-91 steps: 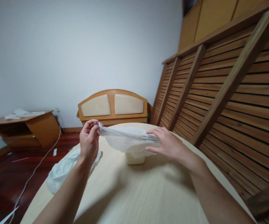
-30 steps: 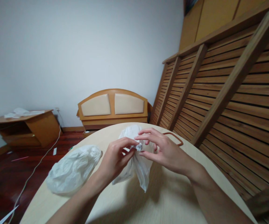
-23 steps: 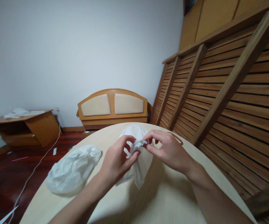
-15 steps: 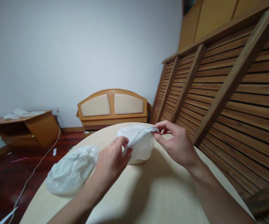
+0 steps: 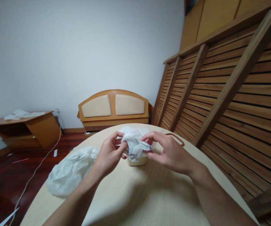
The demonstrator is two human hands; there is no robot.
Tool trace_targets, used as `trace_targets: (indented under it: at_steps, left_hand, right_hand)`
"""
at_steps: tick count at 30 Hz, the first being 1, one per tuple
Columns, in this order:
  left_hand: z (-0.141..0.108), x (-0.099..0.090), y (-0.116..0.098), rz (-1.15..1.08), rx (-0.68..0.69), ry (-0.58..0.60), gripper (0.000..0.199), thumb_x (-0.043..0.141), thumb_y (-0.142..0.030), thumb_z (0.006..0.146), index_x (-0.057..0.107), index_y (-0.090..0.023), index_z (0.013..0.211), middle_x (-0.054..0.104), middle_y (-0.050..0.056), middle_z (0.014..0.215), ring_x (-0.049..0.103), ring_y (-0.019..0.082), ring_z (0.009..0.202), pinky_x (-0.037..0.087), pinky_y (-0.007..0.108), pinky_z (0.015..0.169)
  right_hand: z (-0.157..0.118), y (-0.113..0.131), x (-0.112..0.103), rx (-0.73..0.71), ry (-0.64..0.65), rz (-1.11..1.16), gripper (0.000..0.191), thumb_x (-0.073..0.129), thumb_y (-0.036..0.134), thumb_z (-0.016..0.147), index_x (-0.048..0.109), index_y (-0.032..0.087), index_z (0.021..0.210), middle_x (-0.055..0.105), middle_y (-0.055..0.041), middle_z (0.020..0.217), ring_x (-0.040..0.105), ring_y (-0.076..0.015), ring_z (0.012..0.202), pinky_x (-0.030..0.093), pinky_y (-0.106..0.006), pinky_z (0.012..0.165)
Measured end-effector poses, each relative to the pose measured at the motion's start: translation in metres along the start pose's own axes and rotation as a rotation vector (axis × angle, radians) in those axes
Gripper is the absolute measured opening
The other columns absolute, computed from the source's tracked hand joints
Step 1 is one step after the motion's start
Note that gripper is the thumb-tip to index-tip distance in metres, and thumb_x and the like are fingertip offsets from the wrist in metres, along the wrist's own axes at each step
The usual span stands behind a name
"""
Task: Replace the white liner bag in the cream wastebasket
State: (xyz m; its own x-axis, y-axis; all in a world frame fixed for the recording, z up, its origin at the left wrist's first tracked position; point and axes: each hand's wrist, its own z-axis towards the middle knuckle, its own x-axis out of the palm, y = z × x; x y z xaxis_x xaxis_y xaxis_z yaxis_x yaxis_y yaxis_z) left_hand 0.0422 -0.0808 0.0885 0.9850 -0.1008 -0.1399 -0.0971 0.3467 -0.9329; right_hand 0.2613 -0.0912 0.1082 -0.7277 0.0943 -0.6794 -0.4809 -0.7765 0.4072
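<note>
Pale round table [image 5: 168, 201], slatted wooden panel [image 5: 220, 103], padded headboard [image 5: 113, 108], both hands [image 5: 110, 153] [image 5: 170, 153] half-curled, pinching crumpled white plastic [image 5: 134, 142]

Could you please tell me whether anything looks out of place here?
Yes, mainly on the floor: a white slip and a pink strip lie about like litter, and a cord trails loosely across it. The big slatted frame on the right stands tilted, perhaps just stored there. Nothing looks spilled on the table.
</note>
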Motion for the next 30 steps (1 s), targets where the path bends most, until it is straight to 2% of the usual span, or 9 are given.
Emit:
trace_targets:
  at_steps: [4,6,10,15,18,21,23,26,30]
  left_hand:
    - [-0.001,0.002,-0.003,-0.086,-0.005,0.07,0.038,0.077,-0.044,0.075,0.055,-0.017,0.088,0.067,0.0,0.07,0.06,0.01,0.055,0.053,0.019,0.048]
    - [-0.003,0.002,-0.004,-0.093,0.009,0.106,0.038,0.077,-0.046,0.077,0.058,-0.016,0.091,0.071,0.004,0.078,0.063,0.011,0.061,0.054,0.02,0.051]
    - [-0.009,0.001,-0.006,-0.098,0.067,0.203,0.041,0.074,-0.05,0.082,0.068,-0.015,0.102,0.074,0.011,0.1,0.07,0.019,0.083,0.059,0.024,0.063]
    - [-0.018,0.0,-0.005,-0.107,0.146,0.31,0.04,0.065,-0.046,0.091,0.07,-0.02,0.12,0.072,0.013,0.119,0.067,0.028,0.111,0.06,0.039,0.088]
    - [-0.017,0.001,0.001,0.017,0.241,0.227,0.032,0.059,-0.038,0.096,0.069,-0.021,0.121,0.071,0.012,0.121,0.065,0.026,0.115,0.057,0.037,0.093]
    - [-0.008,0.003,0.015,0.17,0.362,-0.044,0.024,0.06,-0.033,0.095,0.065,-0.02,0.114,0.067,0.011,0.121,0.063,0.023,0.113,0.056,0.033,0.088]
    - [0.0,0.003,0.029,0.267,0.424,-0.174,0.031,0.065,-0.032,0.091,0.058,-0.021,0.119,0.06,0.011,0.129,0.058,0.023,0.119,0.054,0.035,0.092]
    - [0.012,0.004,0.05,0.397,0.4,-0.138,0.059,0.069,-0.036,0.087,0.044,-0.021,0.137,0.051,0.015,0.141,0.05,0.027,0.131,0.046,0.045,0.106]
    - [0.018,0.006,0.072,0.479,0.355,-0.003,0.065,0.062,-0.038,0.092,0.035,-0.017,0.147,0.045,0.021,0.15,0.041,0.031,0.142,0.032,0.053,0.117]
  right_hand:
    - [0.001,0.003,0.01,0.056,0.018,0.026,0.072,0.075,0.017,0.078,0.047,0.024,0.144,0.073,-0.0043,0.105,0.07,-0.0196,0.088,0.054,-0.03,0.079]
    - [0.002,0.002,0.013,0.029,0.023,-0.009,0.075,0.076,0.018,0.077,0.046,0.024,0.146,0.073,-0.006,0.11,0.07,-0.0222,0.095,0.054,-0.033,0.084]
    - [0.003,0.001,0.016,-0.058,-0.008,-0.093,0.05,0.075,0.022,0.081,0.061,0.027,0.129,0.071,-0.007,0.125,0.067,-0.0261,0.113,0.05,-0.039,0.098]
    - [0.005,0.002,0.012,0.03,-0.121,-0.158,0.015,0.07,0.025,0.087,0.066,0.026,0.102,0.075,-0.0026,0.098,0.07,-0.023,0.092,0.05,-0.033,0.082]
    - [0.005,0.0,0.007,0.065,-0.225,-0.084,0.007,0.067,0.025,0.089,0.066,0.024,0.096,0.075,-0.0019,0.093,0.07,-0.0209,0.088,0.05,-0.03,0.079]
    - [0.004,-0.007,0.001,0.135,-0.367,0.022,0.011,0.066,0.031,0.091,0.066,0.023,0.098,0.073,-0.003,0.095,0.069,-0.02,0.087,0.051,-0.029,0.078]
    - [0.004,-0.012,-0.003,0.179,-0.46,0.098,0.017,0.065,0.038,0.092,0.065,0.023,0.099,0.073,-0.0043,0.098,0.068,-0.0209,0.089,0.052,-0.031,0.081]
    - [0.004,-0.018,-0.009,0.206,-0.553,0.229,0.027,0.065,0.049,0.09,0.063,0.024,0.1,0.071,-0.0058,0.1,0.068,-0.0226,0.094,0.053,-0.034,0.085]
    - [0.004,-0.022,-0.017,0.271,-0.602,0.381,0.04,0.068,0.061,0.083,0.061,0.027,0.102,0.07,-0.0062,0.098,0.068,-0.0244,0.093,0.056,-0.035,0.083]
